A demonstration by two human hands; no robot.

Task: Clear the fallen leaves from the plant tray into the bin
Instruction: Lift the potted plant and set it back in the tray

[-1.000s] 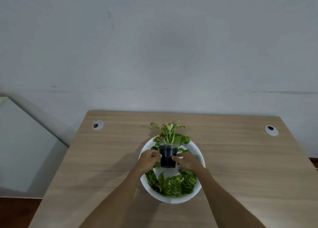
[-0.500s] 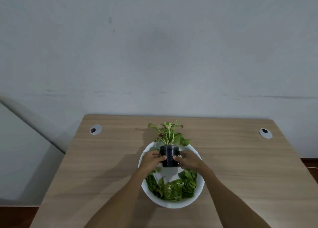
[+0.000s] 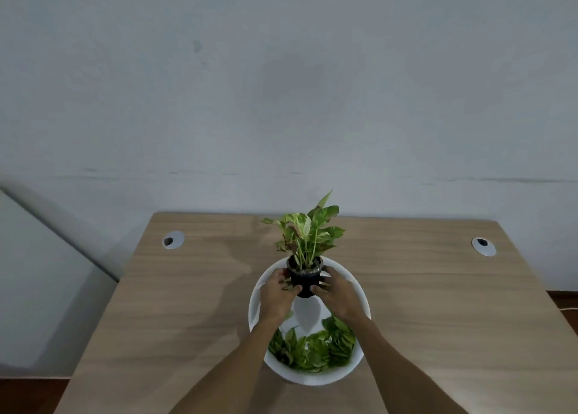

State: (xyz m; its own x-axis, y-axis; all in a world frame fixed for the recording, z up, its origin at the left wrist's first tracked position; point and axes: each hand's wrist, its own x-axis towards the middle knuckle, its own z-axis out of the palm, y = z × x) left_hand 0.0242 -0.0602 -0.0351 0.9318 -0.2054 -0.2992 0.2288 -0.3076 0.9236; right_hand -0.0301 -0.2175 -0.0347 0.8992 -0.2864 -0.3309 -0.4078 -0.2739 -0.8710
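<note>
Black pot (image 3: 304, 278) stands upright, clasped between left hand (image 3: 277, 295) and right hand (image 3: 337, 295); fallen leaves (image 3: 316, 348) lie lower-centre, below both.

A wooden table (image 3: 438, 304) is standing against a grey wall (image 3: 281, 85); one cable grommet (image 3: 174, 240) is sitting near the table's far-left corner, another grommet (image 3: 484, 246) near its far-right corner.

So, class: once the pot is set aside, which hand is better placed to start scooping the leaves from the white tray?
Probably the right hand: the loose leaves lie mostly under its forearm, on the tray's near right. Both hands, the left hand included, hold the black pot.
</note>
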